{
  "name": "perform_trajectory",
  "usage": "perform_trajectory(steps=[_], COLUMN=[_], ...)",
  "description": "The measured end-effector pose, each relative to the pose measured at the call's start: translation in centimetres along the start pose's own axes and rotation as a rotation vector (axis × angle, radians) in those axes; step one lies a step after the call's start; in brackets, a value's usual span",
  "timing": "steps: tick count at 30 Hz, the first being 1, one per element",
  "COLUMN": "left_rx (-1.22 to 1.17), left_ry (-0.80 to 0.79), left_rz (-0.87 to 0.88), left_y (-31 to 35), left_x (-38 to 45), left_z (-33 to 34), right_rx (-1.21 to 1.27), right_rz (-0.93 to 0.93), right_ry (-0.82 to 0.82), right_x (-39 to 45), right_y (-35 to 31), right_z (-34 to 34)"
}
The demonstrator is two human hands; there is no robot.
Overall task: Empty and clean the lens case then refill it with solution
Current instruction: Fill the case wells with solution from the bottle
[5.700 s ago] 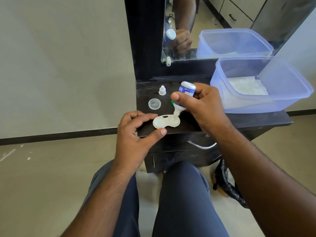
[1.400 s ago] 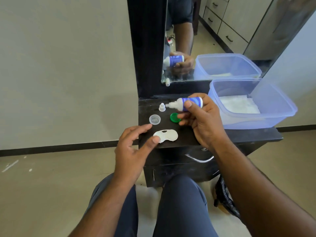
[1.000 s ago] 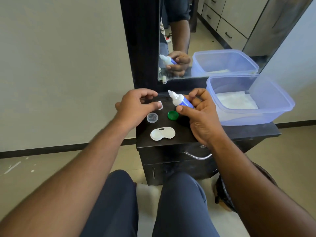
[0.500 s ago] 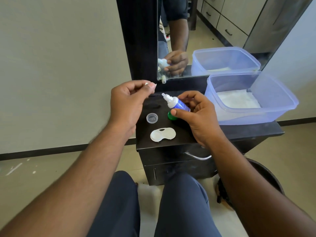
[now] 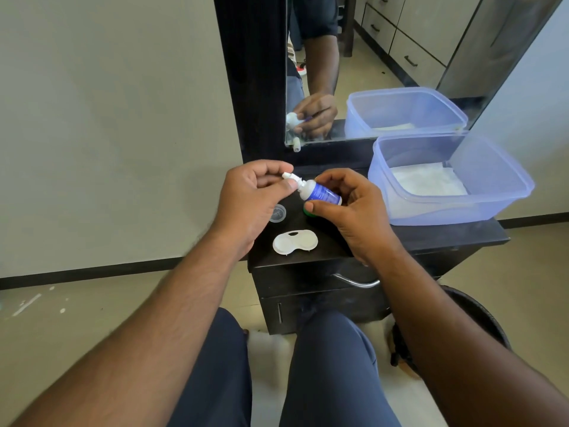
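A white lens case (image 5: 295, 245) lies open on the black cabinet top (image 5: 431, 234), near its front edge. My right hand (image 5: 348, 211) grips a small blue and white solution bottle (image 5: 320, 192), tilted with its nozzle pointing left. My left hand (image 5: 255, 192) pinches the small white bottle cap (image 5: 73, 175) at the nozzle tip. A clear round lid (image 5: 277, 213) lies left of the case. A green lid (image 5: 308, 212) peeks out under my right thumb.
A translucent blue plastic tub (image 5: 492, 192) with white tissue inside stands at the right of the cabinet top. A mirror (image 5: 369, 72) in a black frame rises behind. A dark bin (image 5: 480, 315) sits on the floor at the right. My knees are below.
My left hand lifted the small white cap from the cabinet top and brought it to the bottle's nozzle. My right hand turned the bottle from pouring to nearly level.
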State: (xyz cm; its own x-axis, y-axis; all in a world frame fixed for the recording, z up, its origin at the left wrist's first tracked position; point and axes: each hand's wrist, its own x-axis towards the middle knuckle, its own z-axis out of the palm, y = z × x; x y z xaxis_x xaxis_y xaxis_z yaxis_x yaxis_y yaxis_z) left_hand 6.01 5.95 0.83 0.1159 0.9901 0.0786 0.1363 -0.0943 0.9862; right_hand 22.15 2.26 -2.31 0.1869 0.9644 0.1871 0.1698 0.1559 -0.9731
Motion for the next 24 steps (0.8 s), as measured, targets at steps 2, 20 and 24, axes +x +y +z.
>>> perform_trajectory(steps=[2, 20, 24], left_rx=[-0.01, -0.167, -0.272], left_ry=[-0.017, 0.005, 0.025], left_rz=[-0.01, -0.047, -0.136], left_y=[0.2, 0.6, 0.8], left_x=[0.0, 0.2, 0.3], left_z=[0.1, 0.3, 0.4], right_rx=[0.006, 0.26, 0.23], right_rz=[0.001, 0.057, 0.071], right_ry=[0.003, -0.022, -0.024], right_x=[0.0, 0.1, 0.0], right_y=[-0.1, 0.0, -0.1], right_z=[0.0, -0.2, -0.1])
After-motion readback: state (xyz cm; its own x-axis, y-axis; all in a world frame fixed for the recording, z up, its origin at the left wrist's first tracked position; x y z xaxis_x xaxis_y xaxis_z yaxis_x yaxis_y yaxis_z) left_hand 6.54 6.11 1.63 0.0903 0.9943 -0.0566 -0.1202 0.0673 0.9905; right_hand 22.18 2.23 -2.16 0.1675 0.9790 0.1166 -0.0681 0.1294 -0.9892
